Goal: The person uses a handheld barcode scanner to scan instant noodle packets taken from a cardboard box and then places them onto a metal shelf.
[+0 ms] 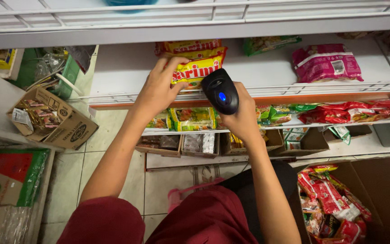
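Red shorts (204,221) at 6 o'clock, nearest the camera. Open carton (375,199) at 4 o'clock, holding red packets (330,199). Green-and-red bag (9,174) at 8 o'clock. Brown box (68,129) of small wrapped goods at 9 o'clock, on the tiled floor (109,135).

Both forearms raised toward 12 o'clock. Right hand (242,115) wrapped around the grip of a black scanner (221,90); blue light lit on its head, head just beside the yellow packet (199,68). Left hand (158,88) pinching that packet at its left edge, thumb on the front, fingers behind. Packet tilted, at the front wire rail (317,86) of the white shelf (122,68), top of a stack of like packets.

Below the hands: lower shelf with green-yellow packets (192,118) and, toward 3 o'clock, red ones (353,110). Bottom shelf with small open cartons (177,144).

Farther, on the white shelf at 2 o'clock: pink bag (326,62); green bag (269,43) at 1 o'clock. Upper shelf (195,18) across 12 o'clock.
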